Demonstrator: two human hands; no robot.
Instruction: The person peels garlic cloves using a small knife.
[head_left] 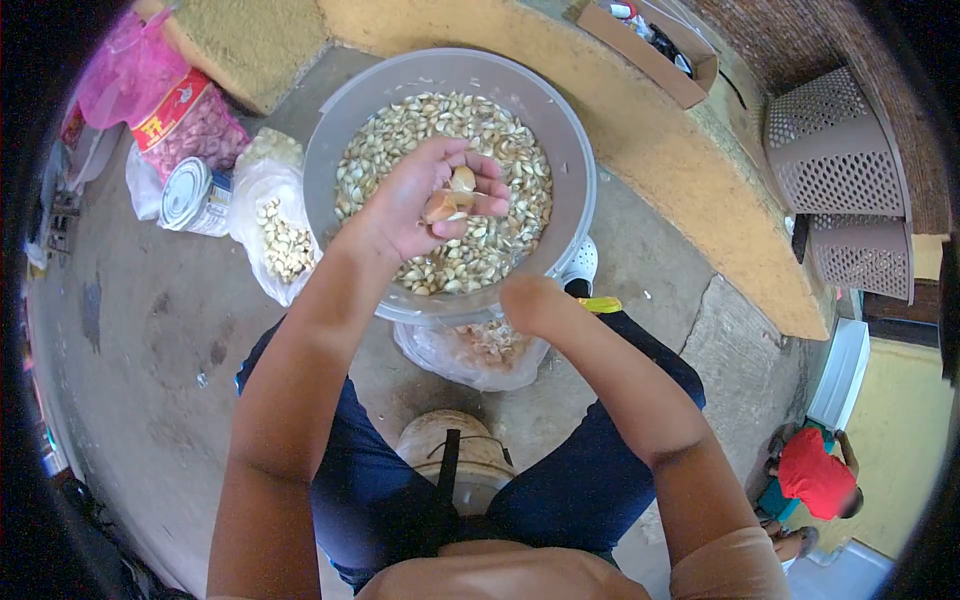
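Observation:
My left hand (435, 195) is palm up over a large grey basin (582, 200), its fingers curled around a few garlic cloves (445, 205). Many more cloves (450, 262) fill the basin, apparently lying in water. At the basin's near right rim is my right hand (530, 303), bent down at the wrist. Its fingers are hidden, and whatever it may hold cannot be seen.
A plastic bag with peeled cloves (285, 243), a tin can (192, 197) and a pink net sack (195, 130) stand left. Below the basin lies a bag of skins (490, 350). Perforated crates (835, 150) and a person in red (815, 472) are right.

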